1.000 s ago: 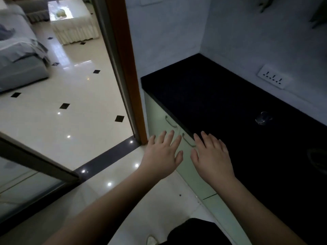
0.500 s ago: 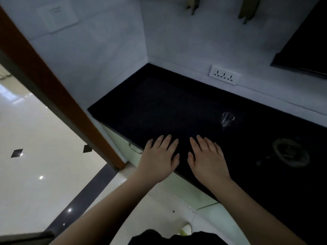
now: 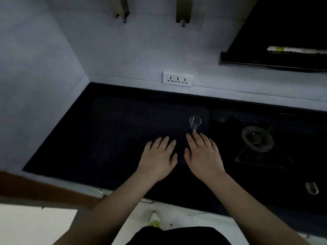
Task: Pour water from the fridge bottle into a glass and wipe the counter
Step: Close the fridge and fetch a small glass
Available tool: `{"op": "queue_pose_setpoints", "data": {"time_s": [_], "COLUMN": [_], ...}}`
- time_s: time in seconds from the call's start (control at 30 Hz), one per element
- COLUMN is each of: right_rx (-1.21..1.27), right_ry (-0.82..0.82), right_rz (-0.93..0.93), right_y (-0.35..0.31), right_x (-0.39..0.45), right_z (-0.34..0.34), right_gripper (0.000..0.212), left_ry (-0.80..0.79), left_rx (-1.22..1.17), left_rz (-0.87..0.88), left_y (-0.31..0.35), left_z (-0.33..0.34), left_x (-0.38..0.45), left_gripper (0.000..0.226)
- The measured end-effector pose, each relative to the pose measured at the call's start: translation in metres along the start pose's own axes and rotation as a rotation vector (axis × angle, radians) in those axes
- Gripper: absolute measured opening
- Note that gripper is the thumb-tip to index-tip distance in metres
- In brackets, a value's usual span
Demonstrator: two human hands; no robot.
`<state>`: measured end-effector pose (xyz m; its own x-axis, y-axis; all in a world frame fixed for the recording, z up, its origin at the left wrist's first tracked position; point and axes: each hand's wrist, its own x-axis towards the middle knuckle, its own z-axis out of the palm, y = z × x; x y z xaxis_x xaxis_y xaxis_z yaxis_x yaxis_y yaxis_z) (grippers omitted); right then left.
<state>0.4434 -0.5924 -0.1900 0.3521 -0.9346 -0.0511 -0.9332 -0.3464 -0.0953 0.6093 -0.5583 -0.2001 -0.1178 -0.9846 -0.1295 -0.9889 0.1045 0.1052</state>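
Looking down at the work area, you see a dark, matte counter [image 3: 109, 131] that fills the corner between two pale, smooth walls. At the far left, a brown wooden door frame [image 3: 35, 188] crosses the lower corner of the view.

Your left hand [image 3: 159, 158] is held flat, palm down, over the middle of the counter. Its fingers are extended and slightly spread, and it holds nothing. Whether the palm touches the surface cannot be told from this view.

Your right hand [image 3: 203, 156] sits just beside the left, thumbs close together but apart. It is likewise flat, palm down, fingers extended, and empty.

The glass [image 3: 195, 123] stands upright on the counter just beyond your right hand. It is small, clear and round-rimmed, and it appears empty, though the dim light makes this uncertain. The tip of your right middle finger lies at the base of the glass; contact cannot be confirmed. The glass is well clear of your left hand.

On the back wall above the counter, a white rectangular socket strip [image 3: 178, 79] carries three outlets in a row.

To the right of the glass, a gas burner [image 3: 256, 141] with a round, dull metal ring and a dark pan support sits in a recessed black hob. A black range hood [image 3: 276, 50] hangs above it. A metal knob [image 3: 311, 187] sits near the front edge at far right.
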Motion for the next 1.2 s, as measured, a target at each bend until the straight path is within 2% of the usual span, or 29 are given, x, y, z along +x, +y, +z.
{"op": "queue_pose_setpoints", "data": {"time_s": [0.3, 0.47, 0.6, 0.73, 0.97, 1.03, 1.2], "right_rx": [0.063, 0.13, 0.155, 0.184, 0.379, 0.416, 0.403], "right_ry": [0.044, 0.027, -0.015, -0.065, -0.174, -0.213, -0.272], "right_rz": [0.165, 0.185, 0.167, 0.139, 0.156, 0.173, 0.161], "right_y": [0.004, 0.027, 0.046, 0.066, 0.094, 0.1, 0.11], "right_x": [0.03, 0.047, 0.062, 0.081, 0.126, 0.137, 0.157], "right_z": [0.009, 0.018, 0.027, 0.033, 0.04, 0.045, 0.058], "right_gripper": [0.059, 0.059, 0.059, 0.06, 0.063, 0.064, 0.066], "left_ry": [-0.077, -0.072, -0.098, -0.242, -0.279, -0.258, -0.19], "left_rx": [-0.018, -0.031, -0.152, -0.585, -1.208, -1.282, -1.279], "left_rz": [0.185, 0.239, 0.231, 0.074, -0.401, -0.487, -0.539], "left_y": [-0.017, -0.004, 0.008, 0.016, 0.028, 0.031, 0.039], "left_z": [0.002, 0.014, 0.027, 0.04, 0.061, 0.069, 0.096], "left_x": [0.067, 0.104, 0.135, 0.16, 0.191, 0.197, 0.207], "left_gripper": [0.058, 0.056, 0.055, 0.05, 0.034, 0.032, 0.028]}}
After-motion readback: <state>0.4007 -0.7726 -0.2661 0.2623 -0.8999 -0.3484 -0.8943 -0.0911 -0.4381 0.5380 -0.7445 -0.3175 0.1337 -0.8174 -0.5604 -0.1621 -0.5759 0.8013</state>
